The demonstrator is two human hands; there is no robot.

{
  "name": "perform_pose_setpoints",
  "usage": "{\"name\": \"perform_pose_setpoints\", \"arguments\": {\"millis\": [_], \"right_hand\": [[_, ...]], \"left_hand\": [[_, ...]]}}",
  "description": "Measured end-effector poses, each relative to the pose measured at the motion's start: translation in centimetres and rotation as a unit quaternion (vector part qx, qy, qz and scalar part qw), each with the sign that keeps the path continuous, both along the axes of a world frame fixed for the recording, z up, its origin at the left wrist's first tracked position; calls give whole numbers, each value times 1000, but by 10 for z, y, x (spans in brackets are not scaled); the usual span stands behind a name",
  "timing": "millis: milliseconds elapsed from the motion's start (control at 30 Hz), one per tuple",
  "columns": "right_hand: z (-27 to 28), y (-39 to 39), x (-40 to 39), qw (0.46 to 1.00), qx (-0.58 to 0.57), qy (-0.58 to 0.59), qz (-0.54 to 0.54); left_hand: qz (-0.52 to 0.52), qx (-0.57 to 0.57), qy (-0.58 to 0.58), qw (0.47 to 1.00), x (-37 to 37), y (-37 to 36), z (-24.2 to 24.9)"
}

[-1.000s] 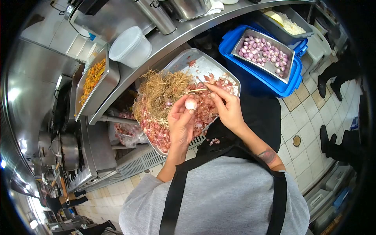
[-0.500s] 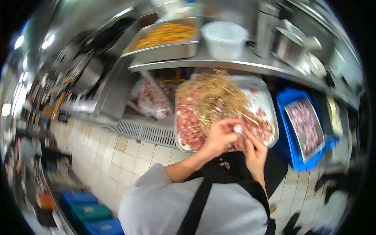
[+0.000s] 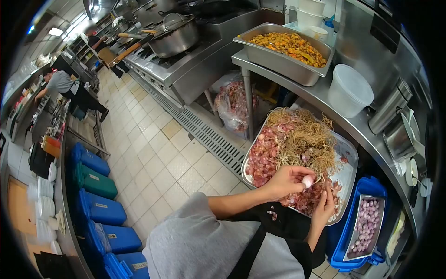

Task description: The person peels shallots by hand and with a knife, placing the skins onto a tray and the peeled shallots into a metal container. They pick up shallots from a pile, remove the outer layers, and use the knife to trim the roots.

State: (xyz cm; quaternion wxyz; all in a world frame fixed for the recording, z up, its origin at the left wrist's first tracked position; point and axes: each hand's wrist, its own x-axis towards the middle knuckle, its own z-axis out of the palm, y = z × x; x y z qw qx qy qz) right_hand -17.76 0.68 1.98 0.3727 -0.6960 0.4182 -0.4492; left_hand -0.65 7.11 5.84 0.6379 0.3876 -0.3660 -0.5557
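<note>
My left hand (image 3: 287,182) pinches a pale peeled shallot (image 3: 307,181) between thumb and fingers over the near part of a large metal tray (image 3: 349,149). Close beside it, my right hand (image 3: 324,207) has its fingers pressed together at the tray's near edge; what they hold, if anything, is too small to tell. Reddish shallots and skins (image 3: 264,156) cover the tray's left side, and a heap of dry, stringy roots (image 3: 313,139) lies across its middle. To the right, a metal pan of peeled purple shallots (image 3: 367,223) sits on a blue container (image 3: 338,249).
A shelf (image 3: 290,90) above the tray bears a pan of orange-yellow food (image 3: 288,49) and a white tub (image 3: 350,90). A stove with a pot (image 3: 174,39) stands beyond. Lidded blue bins (image 3: 100,207) line the left; a person (image 3: 67,83) bends over a counter.
The view has swung left, so the tray and hands appear further right and lower, with more floor and stove in sight. The shallot now shows more clearly in my left fingers.
</note>
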Motion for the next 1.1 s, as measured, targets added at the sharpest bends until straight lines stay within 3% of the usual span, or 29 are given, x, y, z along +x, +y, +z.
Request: {"name": "perform_pose_setpoints", "arguments": {"millis": [267, 433, 467, 567, 667, 733, 833, 933, 1100], "right_hand": [[13, 10, 3, 998, 62, 15, 29], [16, 8, -1, 992, 96, 78, 14], [17, 7, 0, 992, 93, 79, 14], [18, 4, 5, 998, 44, -15, 34], [15, 4, -1, 972, 199, -79, 98], [15, 2, -10, 922, 324, -119, 174], [19, 11, -5, 889, 380, -195, 165], [18, 12, -4, 885, 368, -230, 169], [14, 7, -10, 903, 332, -192, 191]], "left_hand": [[-44, 63, 80, 994, -1, -1, -16], [-154, 133, 14, 979, -4, 4, -11], [-158, 93, 4, 983, -7, 4, -11], [-168, 30, -21, 985, -11, 4, -18], [-199, -4, -14, 980, -7, 5, -19], [-230, -9, 19, 973, -2, 5, -13], [-231, -18, 18, 973, 2, 4, -9], [-249, -4, 26, 968, 8, 6, -13], [-237, 30, 48, 970, 12, 11, -3]]}}
